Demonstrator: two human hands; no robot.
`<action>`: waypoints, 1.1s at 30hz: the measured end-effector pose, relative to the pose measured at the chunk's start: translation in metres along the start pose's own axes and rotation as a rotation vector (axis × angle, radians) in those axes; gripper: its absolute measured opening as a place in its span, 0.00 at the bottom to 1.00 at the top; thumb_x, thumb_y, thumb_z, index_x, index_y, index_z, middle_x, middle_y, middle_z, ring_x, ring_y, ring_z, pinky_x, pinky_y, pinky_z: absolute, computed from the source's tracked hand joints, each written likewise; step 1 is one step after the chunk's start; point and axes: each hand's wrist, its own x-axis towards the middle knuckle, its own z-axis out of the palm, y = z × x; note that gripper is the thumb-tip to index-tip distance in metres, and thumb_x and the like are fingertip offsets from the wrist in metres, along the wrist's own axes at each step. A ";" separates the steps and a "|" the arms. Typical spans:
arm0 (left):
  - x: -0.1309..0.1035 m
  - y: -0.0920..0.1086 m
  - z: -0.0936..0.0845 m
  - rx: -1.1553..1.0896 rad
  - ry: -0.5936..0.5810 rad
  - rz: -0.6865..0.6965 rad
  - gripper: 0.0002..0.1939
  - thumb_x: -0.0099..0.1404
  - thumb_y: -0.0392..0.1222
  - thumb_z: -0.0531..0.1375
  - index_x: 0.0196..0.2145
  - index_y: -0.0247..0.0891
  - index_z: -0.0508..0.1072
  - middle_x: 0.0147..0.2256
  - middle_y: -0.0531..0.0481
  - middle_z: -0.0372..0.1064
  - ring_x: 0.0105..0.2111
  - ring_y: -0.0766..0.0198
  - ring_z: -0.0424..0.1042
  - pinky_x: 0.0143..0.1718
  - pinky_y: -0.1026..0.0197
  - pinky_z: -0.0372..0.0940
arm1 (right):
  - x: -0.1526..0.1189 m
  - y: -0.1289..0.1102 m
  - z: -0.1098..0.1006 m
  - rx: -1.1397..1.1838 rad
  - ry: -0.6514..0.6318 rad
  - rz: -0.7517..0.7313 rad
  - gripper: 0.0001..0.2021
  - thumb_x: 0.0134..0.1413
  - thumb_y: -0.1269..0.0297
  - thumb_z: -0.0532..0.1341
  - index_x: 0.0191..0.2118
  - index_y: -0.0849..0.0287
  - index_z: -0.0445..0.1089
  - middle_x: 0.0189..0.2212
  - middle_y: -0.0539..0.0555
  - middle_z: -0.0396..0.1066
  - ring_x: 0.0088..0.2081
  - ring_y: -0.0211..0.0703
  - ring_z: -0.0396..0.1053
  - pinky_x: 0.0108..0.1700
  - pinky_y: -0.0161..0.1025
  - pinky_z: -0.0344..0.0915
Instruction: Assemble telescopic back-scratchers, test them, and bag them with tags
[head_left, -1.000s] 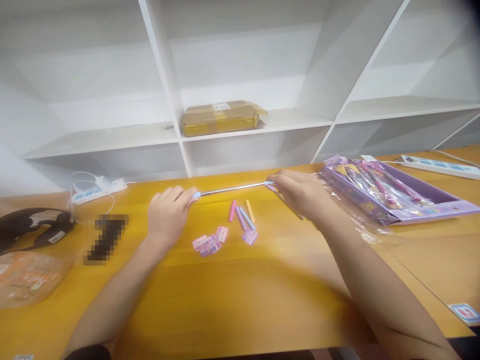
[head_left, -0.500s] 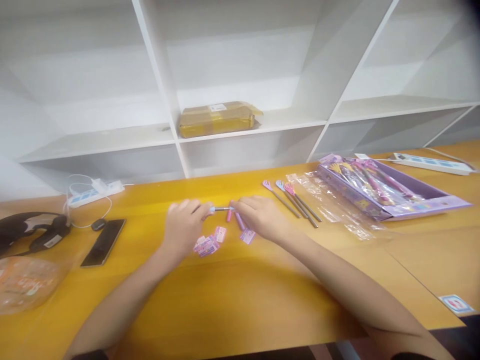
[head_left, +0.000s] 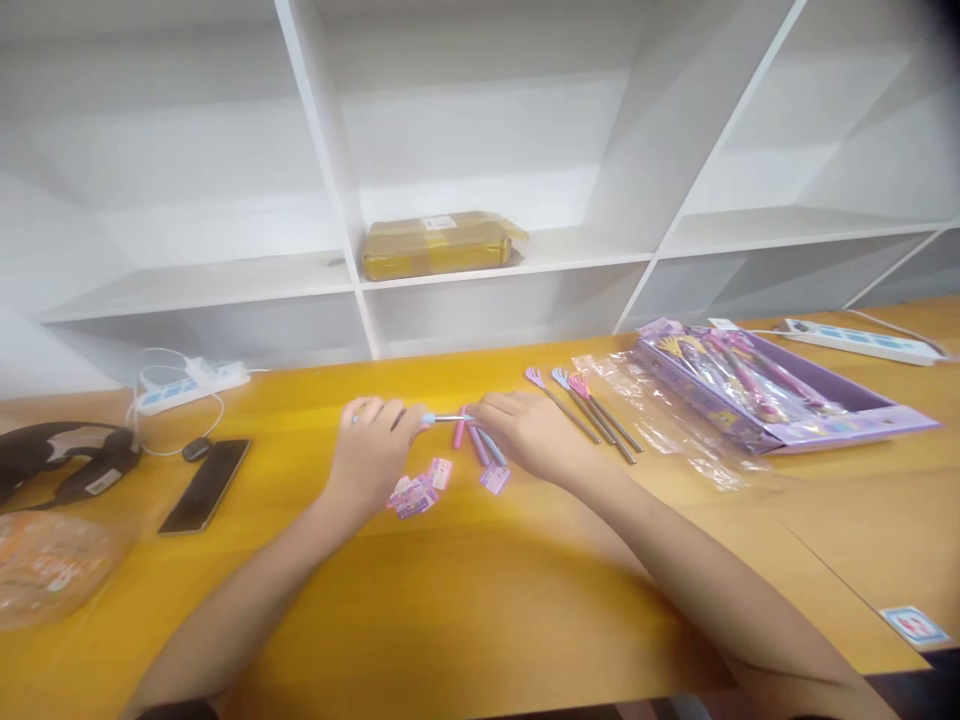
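A thin metal rod (head_left: 448,418) with a light blue end spans the gap between my hands above the table. My left hand (head_left: 373,445) is closed round its blue end. The fingers of my right hand (head_left: 521,430) pinch the rod's other end. Under and beside my right hand lie a pink tube (head_left: 460,430), a purple tube (head_left: 478,447) and a blue tube (head_left: 495,450). Small printed cards (head_left: 414,495) lie below my left hand, and another card (head_left: 495,478) below the tubes. Several metal rods with hand-shaped tips (head_left: 592,405) rest to the right.
A purple box (head_left: 780,390) of wrapped sticks and clear plastic wrappers (head_left: 667,415) occupy the right. On the left are a phone (head_left: 206,487), a power strip (head_left: 193,388), a black object (head_left: 67,460) and an orange package (head_left: 56,565). A taped parcel (head_left: 439,245) sits on the shelf.
The blue tube now shows beside the purple one below my right hand. Both hands still hold the rod, with slightly more of its metal showing. The view has shifted slightly.
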 end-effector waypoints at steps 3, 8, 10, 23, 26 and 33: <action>0.000 -0.001 -0.003 0.060 0.021 0.037 0.08 0.80 0.43 0.56 0.46 0.43 0.76 0.33 0.51 0.73 0.36 0.57 0.68 0.60 0.47 0.59 | 0.000 0.004 0.001 -0.066 0.065 -0.019 0.09 0.74 0.72 0.57 0.46 0.57 0.75 0.38 0.54 0.77 0.36 0.42 0.72 0.38 0.40 0.59; 0.002 -0.006 -0.012 0.095 -0.016 0.099 0.08 0.80 0.42 0.57 0.45 0.41 0.75 0.31 0.50 0.72 0.34 0.57 0.69 0.47 0.53 0.64 | 0.001 0.005 -0.003 -0.040 0.161 -0.032 0.07 0.77 0.64 0.57 0.48 0.57 0.73 0.42 0.57 0.77 0.42 0.45 0.74 0.42 0.42 0.62; 0.002 -0.009 -0.017 0.101 -0.001 0.111 0.08 0.80 0.43 0.57 0.45 0.41 0.75 0.31 0.51 0.72 0.34 0.58 0.70 0.46 0.53 0.64 | 0.001 0.004 -0.006 -0.035 0.211 -0.062 0.06 0.77 0.63 0.59 0.48 0.58 0.72 0.41 0.56 0.78 0.40 0.45 0.74 0.41 0.42 0.62; 0.007 -0.017 -0.055 0.024 0.102 0.245 0.09 0.80 0.42 0.57 0.41 0.39 0.73 0.28 0.56 0.69 0.30 0.63 0.69 0.51 0.54 0.67 | 0.000 -0.012 -0.027 -0.149 0.439 -0.252 0.09 0.71 0.77 0.59 0.48 0.57 0.73 0.39 0.53 0.79 0.38 0.41 0.71 0.40 0.42 0.61; 0.007 -0.015 -0.051 -0.030 0.087 0.282 0.10 0.81 0.39 0.55 0.38 0.39 0.71 0.25 0.57 0.66 0.25 0.65 0.64 0.36 0.58 0.62 | -0.002 -0.008 -0.024 -0.178 0.448 -0.228 0.11 0.72 0.76 0.59 0.53 0.57 0.72 0.39 0.54 0.78 0.39 0.42 0.71 0.41 0.43 0.61; 0.007 -0.014 -0.038 -0.013 0.124 0.263 0.08 0.80 0.39 0.56 0.42 0.38 0.72 0.27 0.53 0.68 0.27 0.62 0.64 0.30 0.56 0.54 | 0.000 -0.007 -0.020 -0.278 0.474 -0.179 0.08 0.71 0.75 0.62 0.50 0.57 0.74 0.32 0.51 0.74 0.34 0.42 0.65 0.40 0.42 0.60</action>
